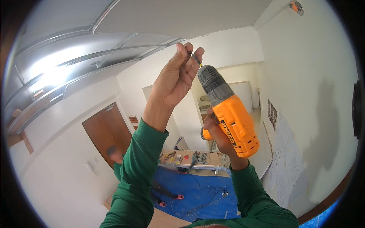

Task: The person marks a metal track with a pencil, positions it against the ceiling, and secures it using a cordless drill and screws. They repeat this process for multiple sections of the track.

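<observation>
My right hand (220, 135) is wrapped round the grip of an orange and black cordless drill (237, 123), raised in front of me with its chuck tilted up and to the left. A thin driver bit (198, 62) sticks out of the chuck. Close by the bit's tip is my raised left hand (175, 76), palm turned partly toward me. Its thumb and fingers are closed in a pinch around something small and dark, too small to name. Green sleeves cover both my forearms.
Overhead runs a metal ceiling frame (110, 51) beside a fitted board (178, 19). Below, tools lie on a workbench (213, 159), and cables cross a blue floor sheet (182, 186). Another person (116, 155) stands lower left near a brown door (108, 131). A white wall (304, 95) rises at right.
</observation>
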A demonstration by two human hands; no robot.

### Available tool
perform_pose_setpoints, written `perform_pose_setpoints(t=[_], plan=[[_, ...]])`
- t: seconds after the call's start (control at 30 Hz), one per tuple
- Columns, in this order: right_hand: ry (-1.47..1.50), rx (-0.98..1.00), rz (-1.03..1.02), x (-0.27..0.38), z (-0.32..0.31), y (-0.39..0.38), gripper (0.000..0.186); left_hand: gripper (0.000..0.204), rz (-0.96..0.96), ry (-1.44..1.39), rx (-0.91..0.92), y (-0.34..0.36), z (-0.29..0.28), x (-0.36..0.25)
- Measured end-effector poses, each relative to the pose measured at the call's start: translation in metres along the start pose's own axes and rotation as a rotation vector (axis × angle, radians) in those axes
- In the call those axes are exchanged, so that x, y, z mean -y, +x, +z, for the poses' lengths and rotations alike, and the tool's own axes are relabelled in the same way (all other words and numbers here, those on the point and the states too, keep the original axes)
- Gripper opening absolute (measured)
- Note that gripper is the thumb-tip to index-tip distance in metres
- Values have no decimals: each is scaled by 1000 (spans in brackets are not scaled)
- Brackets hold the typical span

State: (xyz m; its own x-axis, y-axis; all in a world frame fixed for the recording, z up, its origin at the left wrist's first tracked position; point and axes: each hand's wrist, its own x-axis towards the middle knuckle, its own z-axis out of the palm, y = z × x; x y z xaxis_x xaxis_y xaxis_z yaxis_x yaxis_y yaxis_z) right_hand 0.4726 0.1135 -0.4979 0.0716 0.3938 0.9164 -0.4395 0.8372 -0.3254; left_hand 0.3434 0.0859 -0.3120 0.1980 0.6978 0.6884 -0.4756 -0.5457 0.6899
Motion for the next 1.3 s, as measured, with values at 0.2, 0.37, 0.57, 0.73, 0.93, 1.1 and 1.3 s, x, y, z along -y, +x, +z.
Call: perform_pose_setpoints(t=[0.2,0.37,0.57,0.73,0.93,1.1,1.3], plan=[[86,97,111,-1,1,0,27,30,-17,28,-7,-6,-10,0],[-13,99,41,-5,2,-1,25,31,7,45,-27,-9,-5,-4],[171,109,168,12,9,4,22,29,-3,18,-41,-10,-2,-15],[25,144,86,4,6,3,24,30,11,27,-29,-8,1,-16],[-92,161,-68,1,-3,18,22,29,2,502,-29,-6,-2,-45],[274,82,106,-7,14,37,18,26,16,573,11,11,19,-57],[-30,-95,-284,-45,64,107,13,17,110,188,-29,66,29,-55]])
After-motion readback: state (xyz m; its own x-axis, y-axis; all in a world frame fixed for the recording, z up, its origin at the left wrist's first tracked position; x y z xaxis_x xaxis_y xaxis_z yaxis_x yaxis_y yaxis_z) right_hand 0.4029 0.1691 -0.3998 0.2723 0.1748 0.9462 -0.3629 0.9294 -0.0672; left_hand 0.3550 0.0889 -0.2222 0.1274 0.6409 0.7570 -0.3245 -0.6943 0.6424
